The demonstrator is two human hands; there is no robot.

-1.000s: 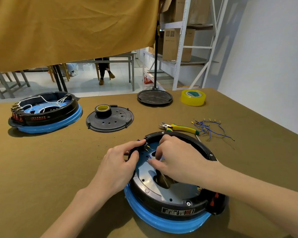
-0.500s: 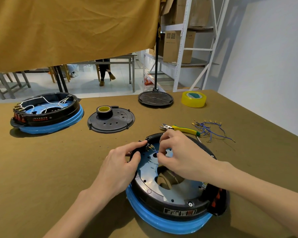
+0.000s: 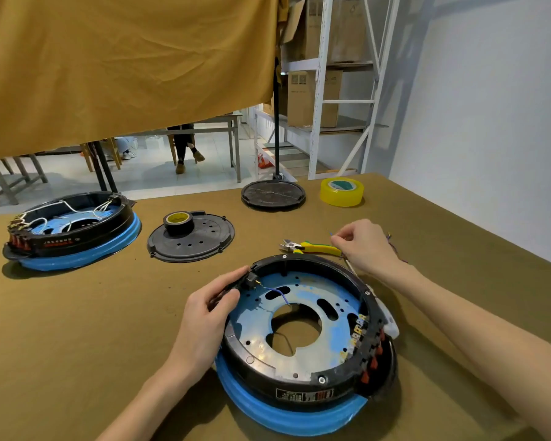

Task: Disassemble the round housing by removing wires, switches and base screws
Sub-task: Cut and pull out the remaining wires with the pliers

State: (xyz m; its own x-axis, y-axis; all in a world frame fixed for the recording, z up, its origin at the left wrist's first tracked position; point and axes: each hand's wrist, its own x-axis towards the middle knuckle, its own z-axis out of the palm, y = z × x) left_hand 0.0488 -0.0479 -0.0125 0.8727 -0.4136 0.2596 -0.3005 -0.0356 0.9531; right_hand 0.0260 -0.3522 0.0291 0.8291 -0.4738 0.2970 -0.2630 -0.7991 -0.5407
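The round housing, black with a blue lower ring and a pale metal base plate, lies on the table in front of me. My left hand grips its left rim at a small black switch. One blue wire still runs from that switch into the centre hole. A row of red switches sits on the right rim. My right hand is lifted away behind the housing, fingers pinching a thin blue wire, close to the loose wire pile.
Yellow-handled cutters lie just behind the housing. A black cover plate carries a black tape roll. A second wired housing sits far left. A round black stand base and yellow tape roll stand at the back.
My right hand has left the inside of the housing and moved back and right with a blue wire pinched in its fingers. My left hand has stayed on the rim.
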